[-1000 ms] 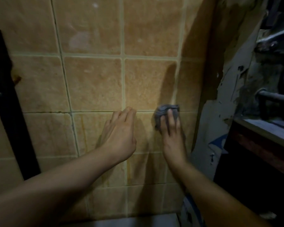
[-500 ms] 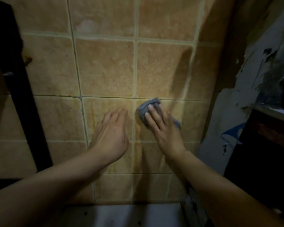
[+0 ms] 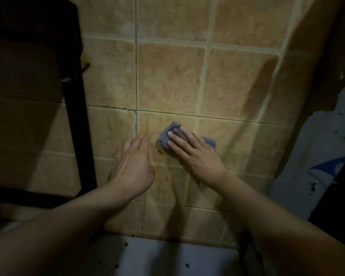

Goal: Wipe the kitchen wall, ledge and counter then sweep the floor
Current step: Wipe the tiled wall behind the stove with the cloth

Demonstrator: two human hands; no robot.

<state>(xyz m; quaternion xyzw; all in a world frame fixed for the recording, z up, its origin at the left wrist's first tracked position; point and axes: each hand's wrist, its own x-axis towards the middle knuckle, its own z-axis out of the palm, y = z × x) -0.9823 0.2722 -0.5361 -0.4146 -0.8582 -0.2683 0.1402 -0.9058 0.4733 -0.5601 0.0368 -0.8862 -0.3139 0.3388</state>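
Observation:
A tan tiled wall [image 3: 171, 80] with pale grout fills the view. My right hand [image 3: 195, 156] presses a folded grey-blue cloth [image 3: 166, 136] flat against a lower tile, fingers straight and pointing up-left. Part of the cloth pokes out on the hand's right side. My left hand [image 3: 133, 164] lies flat on the wall just left of the cloth, fingers straight and together, holding nothing. Brownish drip stains run down the tiles around both hands.
A black metal frame post [image 3: 78, 108] stands against the wall at the left. A pale ledge or counter surface [image 3: 167, 257] with dark specks lies below the tiles. Peeling grey-white paint with blue marks [image 3: 311, 162] covers the wall at the right.
My right hand has slid the cloth leftward across the tile, closer to my left hand. The view has shifted right to left and downward, bringing in the pale surface below.

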